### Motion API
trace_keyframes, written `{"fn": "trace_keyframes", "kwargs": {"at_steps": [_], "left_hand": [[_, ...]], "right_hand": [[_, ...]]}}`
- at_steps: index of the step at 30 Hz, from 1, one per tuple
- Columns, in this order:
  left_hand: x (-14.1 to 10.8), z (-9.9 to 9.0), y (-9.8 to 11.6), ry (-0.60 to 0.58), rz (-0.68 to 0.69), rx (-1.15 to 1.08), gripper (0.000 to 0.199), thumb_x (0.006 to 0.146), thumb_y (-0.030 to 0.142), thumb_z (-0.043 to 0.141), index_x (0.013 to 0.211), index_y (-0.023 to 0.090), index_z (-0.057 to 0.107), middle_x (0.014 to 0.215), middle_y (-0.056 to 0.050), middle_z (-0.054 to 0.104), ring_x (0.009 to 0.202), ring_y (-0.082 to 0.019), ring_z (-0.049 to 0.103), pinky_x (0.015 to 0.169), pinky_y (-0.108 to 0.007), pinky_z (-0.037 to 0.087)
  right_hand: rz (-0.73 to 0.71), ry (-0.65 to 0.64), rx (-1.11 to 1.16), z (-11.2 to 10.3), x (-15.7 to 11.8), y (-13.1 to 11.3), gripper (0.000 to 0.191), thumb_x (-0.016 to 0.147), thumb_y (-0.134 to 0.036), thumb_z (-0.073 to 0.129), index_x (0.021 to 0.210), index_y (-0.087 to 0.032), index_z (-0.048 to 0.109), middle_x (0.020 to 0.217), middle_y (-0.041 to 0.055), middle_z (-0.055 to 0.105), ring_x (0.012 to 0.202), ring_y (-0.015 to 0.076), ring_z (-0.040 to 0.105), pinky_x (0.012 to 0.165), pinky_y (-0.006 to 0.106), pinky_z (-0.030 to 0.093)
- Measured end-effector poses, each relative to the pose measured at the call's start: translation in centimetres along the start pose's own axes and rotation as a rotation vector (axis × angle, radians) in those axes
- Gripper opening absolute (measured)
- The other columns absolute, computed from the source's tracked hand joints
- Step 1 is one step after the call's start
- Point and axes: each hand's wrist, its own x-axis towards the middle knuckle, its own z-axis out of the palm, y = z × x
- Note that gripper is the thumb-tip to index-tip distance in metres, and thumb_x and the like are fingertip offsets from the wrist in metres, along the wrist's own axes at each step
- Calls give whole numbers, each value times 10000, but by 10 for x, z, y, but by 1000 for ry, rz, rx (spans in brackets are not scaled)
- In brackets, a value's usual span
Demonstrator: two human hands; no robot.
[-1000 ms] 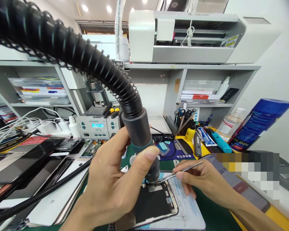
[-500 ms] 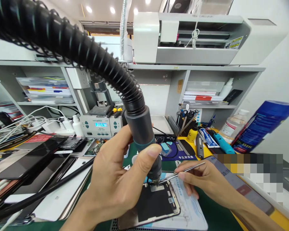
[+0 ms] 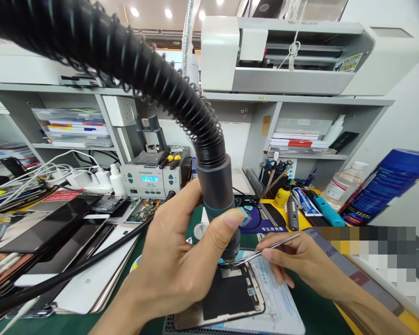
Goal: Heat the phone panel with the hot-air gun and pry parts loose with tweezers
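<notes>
My left hand (image 3: pixel 188 251) is wrapped round the grey handle of a hot air gun (image 3: pixel 216 181), whose ribbed black hose arches up to the upper left. Its nozzle points down at the top edge of a phone screen assembly (image 3: pixel 230 293), lying black back side up. In my right hand (image 3: pixel 289 256) is a pair of metal tweezers (image 3: pixel 274 244), held in a pinch, with the tips at the same top edge beside the nozzle. What the tips touch is too small to tell. Under the screen lies a white and blue pad (image 3: pixel 286 311).
A station with a lit display (image 3: pixel 150 178) stands behind my left hand. Several phones (image 3: pixel 49 223) and cables crowd the left. A tool holder (image 3: pixel 275 174), a yellow bottle (image 3: pixel 281 197), a clear bottle (image 3: pixel 345 186) and a blue can (image 3: pixel 387 186) stand at right.
The whole view has shifted slightly, so things appear a little further right. Both hands keep their grips, with nozzle and tweezer tips still at the screen's top edge.
</notes>
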Motion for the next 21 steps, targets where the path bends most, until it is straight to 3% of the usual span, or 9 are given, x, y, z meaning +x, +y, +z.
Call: {"fn": "trace_keyframes", "kwargs": {"at_steps": [21], "left_hand": [[-1,1,0,-17,-11,13,343,985,309,622,1313,402,582,995,64,693,875,-120,665,746,-255,529]], "right_hand": [[-3,-19,4,0,1,-2,267,912,-408,757,977,-150,781,482,-26,648,386,62,488,376,169,391]]}}
